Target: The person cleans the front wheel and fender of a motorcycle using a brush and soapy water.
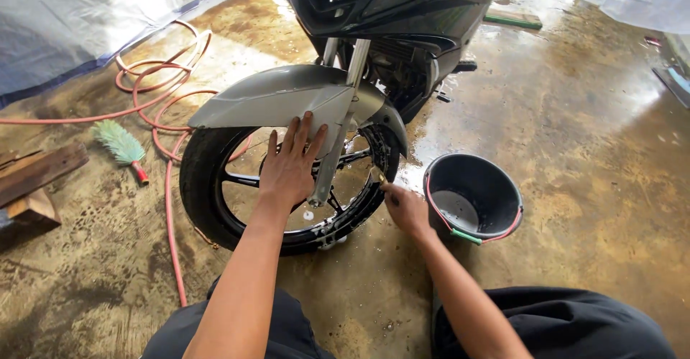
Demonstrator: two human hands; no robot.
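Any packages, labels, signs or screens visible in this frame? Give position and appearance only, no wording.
None can be made out: no package, label, sign or screen shows.
What is there: a motorcycle front wheel under a grey mudguard, the left hand flat against it, the right hand at the tyre's edge, a black bucket, a coiled orange hose, a green brush, on wet floor.

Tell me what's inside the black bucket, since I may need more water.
The black bucket holds a shallow pool of greyish water at the bottom, nothing else visible. Its near inner wall is hidden by the rim; the right hand is beside it.
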